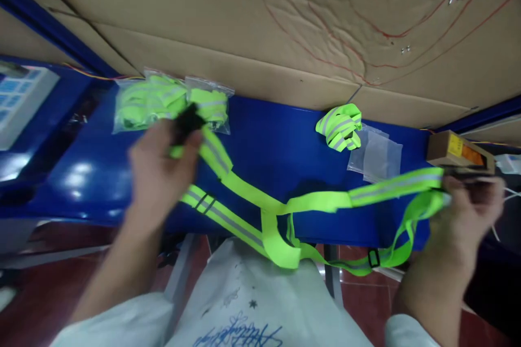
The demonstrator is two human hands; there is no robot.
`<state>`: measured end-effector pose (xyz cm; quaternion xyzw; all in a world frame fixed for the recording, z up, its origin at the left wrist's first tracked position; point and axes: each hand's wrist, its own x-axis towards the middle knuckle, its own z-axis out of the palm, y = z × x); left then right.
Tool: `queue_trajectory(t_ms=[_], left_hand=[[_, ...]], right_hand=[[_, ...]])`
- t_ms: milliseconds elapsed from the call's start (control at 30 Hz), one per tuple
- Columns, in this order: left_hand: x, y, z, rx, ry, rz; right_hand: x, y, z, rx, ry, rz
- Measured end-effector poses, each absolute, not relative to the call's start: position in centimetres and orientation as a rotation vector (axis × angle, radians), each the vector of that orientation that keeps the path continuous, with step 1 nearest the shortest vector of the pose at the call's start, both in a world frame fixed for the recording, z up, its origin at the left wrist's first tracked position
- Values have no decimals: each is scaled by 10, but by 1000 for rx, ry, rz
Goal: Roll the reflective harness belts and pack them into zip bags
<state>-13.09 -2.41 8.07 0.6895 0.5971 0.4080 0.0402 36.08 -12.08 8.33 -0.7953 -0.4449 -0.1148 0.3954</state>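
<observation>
A neon-yellow reflective harness (236, 187) with grey stripes is stretched between my two hands above the table's front edge. My left hand (165, 160) is closed on one end, where a dark, blurred black piece sticks out past the fingers. At the right, my right hand (468, 206) grips the opposite end, with something dark at its fingers that I cannot make out. The straps meet in the middle, and a lower loop sags near my shirt. Black slide buckles show on the lower straps.
Clear bags with folded yellow harnesses (152, 100) lie at the back left of the blue table (268, 135). A bundled harness (341, 127) lies beside clear plastic bags (378, 154). A cardboard box (458, 152) stands at right. Behind rises a cardboard-covered panel (244, 32).
</observation>
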Motion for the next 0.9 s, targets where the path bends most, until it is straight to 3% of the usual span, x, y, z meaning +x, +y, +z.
queue_trajectory(t_ms=[200,333,467,600,900], left_hand=[[-26,-12,43,2867,1513,671],[-9,-8,23,3068,1371,685],[-11,-4,8,3032,1359,842],[-12,-2,-1,2914,1352,641],[-2,-12,-2,2892,1544,317]], right_hand=[[266,-63,62,-1713,-1864,-166],[218,-44,46,-1532,-2058,-62],[203,-35,22,-1453,-2037,48],[206,-34,7,-1376,-2047,136],[207,-33,4,-1565,-2019,-159]])
